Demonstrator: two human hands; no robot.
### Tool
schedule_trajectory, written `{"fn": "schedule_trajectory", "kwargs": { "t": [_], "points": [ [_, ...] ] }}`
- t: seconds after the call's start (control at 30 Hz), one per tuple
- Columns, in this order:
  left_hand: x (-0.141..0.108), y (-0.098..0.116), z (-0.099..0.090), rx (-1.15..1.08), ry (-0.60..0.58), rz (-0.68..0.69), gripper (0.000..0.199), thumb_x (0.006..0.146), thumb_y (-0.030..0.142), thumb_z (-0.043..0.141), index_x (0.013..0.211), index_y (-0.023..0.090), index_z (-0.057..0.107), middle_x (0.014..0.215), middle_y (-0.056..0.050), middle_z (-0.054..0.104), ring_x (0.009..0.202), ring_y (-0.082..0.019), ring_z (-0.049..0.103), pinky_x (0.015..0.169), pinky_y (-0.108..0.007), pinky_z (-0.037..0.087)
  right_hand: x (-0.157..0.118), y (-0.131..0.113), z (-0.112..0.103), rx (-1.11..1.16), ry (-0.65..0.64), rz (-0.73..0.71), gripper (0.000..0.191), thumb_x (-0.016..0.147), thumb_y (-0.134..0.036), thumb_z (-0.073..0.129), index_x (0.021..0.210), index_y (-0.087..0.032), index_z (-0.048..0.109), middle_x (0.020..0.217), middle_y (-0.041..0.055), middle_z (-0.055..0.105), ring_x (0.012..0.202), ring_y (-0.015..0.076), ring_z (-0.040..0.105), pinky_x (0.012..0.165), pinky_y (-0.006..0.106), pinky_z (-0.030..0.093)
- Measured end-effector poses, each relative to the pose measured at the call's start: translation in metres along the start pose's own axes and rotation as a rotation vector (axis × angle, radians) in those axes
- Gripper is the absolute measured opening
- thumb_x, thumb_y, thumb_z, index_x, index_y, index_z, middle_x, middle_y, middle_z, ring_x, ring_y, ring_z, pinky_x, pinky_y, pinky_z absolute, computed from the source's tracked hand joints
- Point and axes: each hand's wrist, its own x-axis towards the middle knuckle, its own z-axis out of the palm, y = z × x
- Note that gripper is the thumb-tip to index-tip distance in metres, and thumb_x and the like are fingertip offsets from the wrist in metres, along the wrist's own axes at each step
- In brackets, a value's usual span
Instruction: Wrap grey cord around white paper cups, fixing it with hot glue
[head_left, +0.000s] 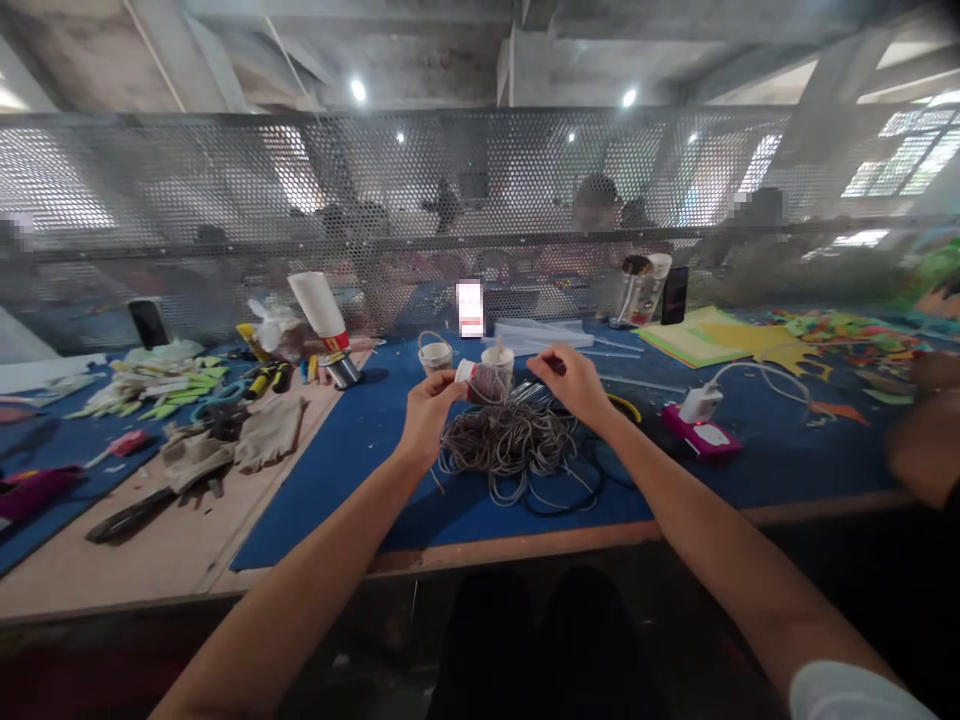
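Note:
In my left hand (429, 408) is a small paper cup (484, 383), tipped on its side with its white end near my fingers. What looks like a loop of grey cord runs along its lower side. My right hand (574, 382) hovers to the right of the cup, thumb and fingers pinched together; whatever they hold, if anything, is too small to make out. Below both hands lies a tangled heap of grey cord (517, 445). Just behind the held cup stands a white cup (497, 356) with a stick in it. Another cup (435, 355) with a cord loop stands to its left.
A leaning stack of paper cups (316, 305), work gloves (271, 432) and scissors (225, 395) lie left. A magenta power socket (701, 435) with a charger sits right. Behind are a lit phone (470, 308) and a perforated metal screen (510, 180). Another person's arm (926, 440) shows far right.

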Motion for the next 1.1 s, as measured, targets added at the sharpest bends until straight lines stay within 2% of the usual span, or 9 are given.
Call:
{"fn": "schedule_trajectory", "kwargs": {
  "t": [0.07,0.13,0.2,0.37,0.67,0.83,0.93,1.03,1.1],
  "points": [
    [-0.001,-0.002,0.0,0.023,-0.016,0.012,0.014,0.072,0.023,0.069,0.083,0.015,0.074,0.077,-0.002,0.068,0.073,-0.015,0.058,0.076,-0.027,0.045,-0.008,-0.022,0.006,0.08,-0.024,-0.201,0.032,0.091,-0.053,0.056,0.093,-0.021,0.061,0.092,0.0053,0.065,0.086,0.0193,0.06,0.079,0.031,0.045],
    [-0.002,-0.004,0.001,0.036,-0.04,0.017,0.015,0.073,0.023,0.068,0.084,0.015,0.075,0.078,-0.002,0.069,0.074,-0.015,0.058,0.077,-0.027,0.045,-0.017,-0.04,0.01,-0.018,-0.064,-0.363,0.033,0.087,-0.053,0.063,0.097,-0.022,0.061,0.098,0.0067,0.064,0.098,0.0232,0.057,0.087,0.036,0.042],
    [-0.003,-0.005,0.002,0.041,-0.053,0.014,0.016,0.073,0.024,0.068,0.085,0.015,0.075,0.078,-0.002,0.069,0.074,-0.015,0.059,0.077,-0.027,0.045,-0.023,-0.051,0.013,-0.145,-0.08,-0.431,0.032,0.087,-0.05,0.065,0.099,-0.021,0.061,0.102,0.0081,0.063,0.102,0.0259,0.054,0.088,0.039,0.039],
    [-0.005,-0.005,0.004,0.038,-0.067,-0.001,0.016,0.072,0.023,0.069,0.085,0.015,0.074,0.08,-0.002,0.07,0.075,-0.015,0.059,0.077,-0.027,0.044,-0.025,-0.052,0.014,-0.28,-0.061,-0.44,0.011,0.095,-0.03,0.057,0.096,-0.021,0.061,0.101,0.0076,0.063,0.099,0.0245,0.053,0.086,0.038,0.036],
    [-0.007,-0.005,0.005,0.049,-0.087,-0.012,0.015,0.073,0.023,0.071,0.086,0.015,0.074,0.081,-0.002,0.07,0.074,-0.015,0.06,0.076,-0.026,0.045,-0.025,-0.051,0.013,-0.343,-0.039,-0.496,0.011,0.095,-0.028,0.055,0.1,-0.02,0.062,0.103,0.0089,0.066,0.099,0.025,0.054,0.087,0.04,0.034],
    [-0.005,-0.004,0.005,0.029,-0.138,-0.025,0.021,0.074,0.027,0.074,0.091,0.015,0.075,0.086,-0.004,0.073,0.079,-0.017,0.063,0.08,-0.028,0.047,-0.024,-0.05,0.011,-0.224,-0.009,-0.416,0.01,0.096,-0.022,0.052,0.091,-0.02,0.061,0.096,0.0062,0.068,0.095,0.0219,0.058,0.084,0.037,0.038],
    [-0.003,-0.003,0.004,0.026,-0.147,-0.029,0.026,0.073,0.031,0.077,0.094,0.015,0.076,0.091,-0.006,0.074,0.082,-0.018,0.064,0.083,-0.03,0.047,-0.022,-0.045,0.005,0.007,0.007,-0.235,0.008,0.094,-0.025,0.056,0.092,-0.021,0.062,0.09,0.0037,0.069,0.083,0.0182,0.062,0.076,0.033,0.044],
    [-0.002,-0.002,0.002,0.041,-0.145,-0.036,0.027,0.073,0.033,0.077,0.093,0.015,0.077,0.091,-0.006,0.075,0.082,-0.018,0.064,0.082,-0.031,0.048,-0.019,-0.041,0.0,0.314,-0.07,-0.031,0.012,0.093,-0.034,0.057,0.095,-0.022,0.061,0.082,0.001,0.069,0.062,0.0131,0.062,0.064,0.028,0.048],
    [-0.002,-0.002,0.001,0.052,-0.149,-0.049,0.026,0.072,0.033,0.077,0.092,0.016,0.077,0.09,-0.006,0.075,0.08,-0.018,0.064,0.08,-0.03,0.048,-0.018,-0.039,-0.002,0.457,-0.118,0.03,0.014,0.092,-0.035,0.058,0.097,-0.022,0.061,0.082,0.0008,0.069,0.061,0.0126,0.064,0.064,0.027,0.051]
  ]
}}
